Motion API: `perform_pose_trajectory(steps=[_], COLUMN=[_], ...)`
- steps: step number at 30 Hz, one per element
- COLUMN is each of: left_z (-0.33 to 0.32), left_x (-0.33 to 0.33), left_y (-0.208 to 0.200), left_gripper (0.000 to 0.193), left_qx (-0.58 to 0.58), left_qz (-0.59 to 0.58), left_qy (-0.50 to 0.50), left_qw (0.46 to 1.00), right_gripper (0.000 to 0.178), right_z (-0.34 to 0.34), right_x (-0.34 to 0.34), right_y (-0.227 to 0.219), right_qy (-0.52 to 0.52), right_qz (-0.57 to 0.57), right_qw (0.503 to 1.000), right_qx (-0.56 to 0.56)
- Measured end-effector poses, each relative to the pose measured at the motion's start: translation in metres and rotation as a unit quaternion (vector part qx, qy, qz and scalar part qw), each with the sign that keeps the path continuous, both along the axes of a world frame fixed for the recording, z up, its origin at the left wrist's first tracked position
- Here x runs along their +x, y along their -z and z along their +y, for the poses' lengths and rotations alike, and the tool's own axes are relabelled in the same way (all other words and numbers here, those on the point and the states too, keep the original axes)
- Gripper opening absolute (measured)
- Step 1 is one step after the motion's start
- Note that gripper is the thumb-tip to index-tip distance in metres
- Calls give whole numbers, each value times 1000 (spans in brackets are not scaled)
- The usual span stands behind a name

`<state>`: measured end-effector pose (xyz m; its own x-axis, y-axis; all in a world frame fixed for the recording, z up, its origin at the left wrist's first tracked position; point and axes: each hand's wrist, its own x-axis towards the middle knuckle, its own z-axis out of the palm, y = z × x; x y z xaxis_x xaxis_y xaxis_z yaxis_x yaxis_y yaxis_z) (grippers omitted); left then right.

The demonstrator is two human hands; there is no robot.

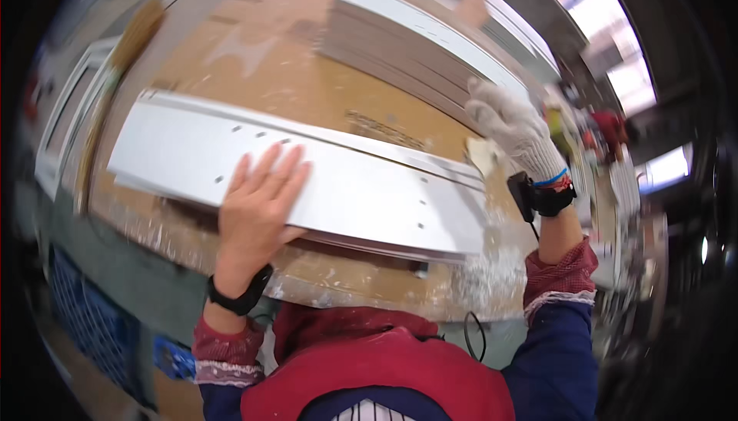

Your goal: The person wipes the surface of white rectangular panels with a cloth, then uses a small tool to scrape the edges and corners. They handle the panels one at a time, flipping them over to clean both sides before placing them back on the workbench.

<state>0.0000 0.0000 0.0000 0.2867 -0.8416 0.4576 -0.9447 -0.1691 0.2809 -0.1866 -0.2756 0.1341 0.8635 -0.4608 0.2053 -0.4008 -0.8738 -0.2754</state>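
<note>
A long white panel (354,190) with several small dark holes lies across the work table, on top of at least one more white panel. My bare left hand (260,209) rests flat on its near side, left of the middle, with the fingers stretched out. My right hand (516,127), in a whitish knitted glove, hovers at or touches the right end of a tall stack of panels (392,56); its fingers look spread, and I see nothing held in them. Below that glove lies a crumpled cream piece (483,155), too blurred to name.
Brown board, spotted with white, covers the table (254,83). A long-handled brush (138,35) and a white frame (63,117) lie at the left edge. More panels (511,29) stand at the back right. Beneath the table sits a blue crate (88,321). Another person (607,130) is far right.
</note>
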Motion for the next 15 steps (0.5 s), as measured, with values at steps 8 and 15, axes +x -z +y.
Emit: perform_pose_trajectory(steps=[8, 15], left_z=[1, 6], left_x=[-7, -1], left_y=[4, 3], left_gripper=[79, 83], left_qx=[29, 61], left_qz=[-5, -35], left_qy=[-3, -7], left_qw=[1000, 997], right_gripper=[47, 81], right_z=[79, 67], right_x=[-257, -248], right_y=[119, 240], right_qy=[335, 510], right_qz=[-463, -273], right_qw=[811, 814], right_qx=[126, 49])
